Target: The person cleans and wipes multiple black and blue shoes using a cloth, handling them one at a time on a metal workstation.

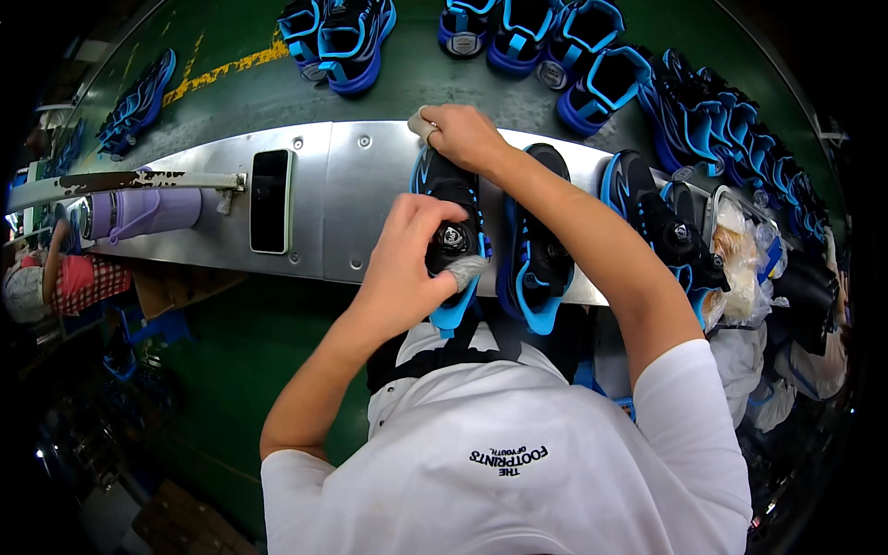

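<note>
A black sneaker [448, 174] with light-blue edging lies on the metal bench, toe away from me. My left hand [400, 254] is closed around its upper, with fingers and a wrapped thumb on either side of a round black dial [454, 238]. At the toe, my right hand [465, 137] is closed on the shoe's far end, and a pale finger cover shows on it. A matching sneaker [544, 264] lies just to the right, under my right forearm. Farther right are more sneakers [636, 194] of the same kind, also with dials.
A phone [271, 202] and a lilac bottle [157, 211] lie on the metal bench [344, 217] at left, beside a worn metal bar [139, 182]. Several sneakers [606, 83] stand on the green surface beyond. Clear plastic bags [737, 254] crowd the right end. Another person [79, 285] is at far left.
</note>
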Demonstrator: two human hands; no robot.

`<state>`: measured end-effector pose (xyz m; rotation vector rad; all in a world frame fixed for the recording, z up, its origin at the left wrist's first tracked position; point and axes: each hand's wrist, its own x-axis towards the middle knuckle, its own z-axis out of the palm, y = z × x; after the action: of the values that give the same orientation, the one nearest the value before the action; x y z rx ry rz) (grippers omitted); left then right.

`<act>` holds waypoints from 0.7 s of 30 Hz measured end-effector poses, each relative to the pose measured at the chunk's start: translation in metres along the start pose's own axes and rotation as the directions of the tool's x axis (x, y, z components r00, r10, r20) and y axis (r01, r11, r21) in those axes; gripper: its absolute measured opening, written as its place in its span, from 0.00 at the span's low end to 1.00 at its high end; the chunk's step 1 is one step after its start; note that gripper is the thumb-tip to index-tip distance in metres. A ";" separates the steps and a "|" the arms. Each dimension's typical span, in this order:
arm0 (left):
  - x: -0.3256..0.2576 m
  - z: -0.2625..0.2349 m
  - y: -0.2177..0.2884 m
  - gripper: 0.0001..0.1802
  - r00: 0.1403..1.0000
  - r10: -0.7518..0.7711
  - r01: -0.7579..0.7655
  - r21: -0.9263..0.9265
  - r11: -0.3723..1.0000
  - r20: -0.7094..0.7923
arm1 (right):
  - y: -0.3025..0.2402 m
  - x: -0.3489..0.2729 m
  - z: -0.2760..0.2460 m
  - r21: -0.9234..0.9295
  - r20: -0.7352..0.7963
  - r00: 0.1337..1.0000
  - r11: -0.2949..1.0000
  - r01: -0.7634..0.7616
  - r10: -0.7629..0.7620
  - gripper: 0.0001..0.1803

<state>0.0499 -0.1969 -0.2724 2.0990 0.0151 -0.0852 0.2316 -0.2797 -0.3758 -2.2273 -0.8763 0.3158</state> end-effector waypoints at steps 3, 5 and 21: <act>0.006 -0.009 -0.007 0.26 0.998 -0.033 0.036 -0.057 0.998 0.060 | 0.000 0.003 0.001 -0.002 -0.009 1.000 1.000 0.027 -0.027 0.12; 0.008 -0.016 -0.011 0.25 0.979 0.050 -0.017 -0.169 0.985 0.196 | 0.001 0.003 0.000 -0.003 0.013 0.999 0.999 0.034 -0.034 0.13; 0.001 0.006 -0.015 0.23 0.995 0.087 -0.086 0.015 0.996 -0.040 | 0.005 0.005 0.002 0.032 0.026 1.000 0.999 -0.004 0.003 0.14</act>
<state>0.0501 -0.1942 -0.2885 2.1114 -0.0521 0.0097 0.2365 -0.2777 -0.3806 -2.2001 -0.8758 0.3590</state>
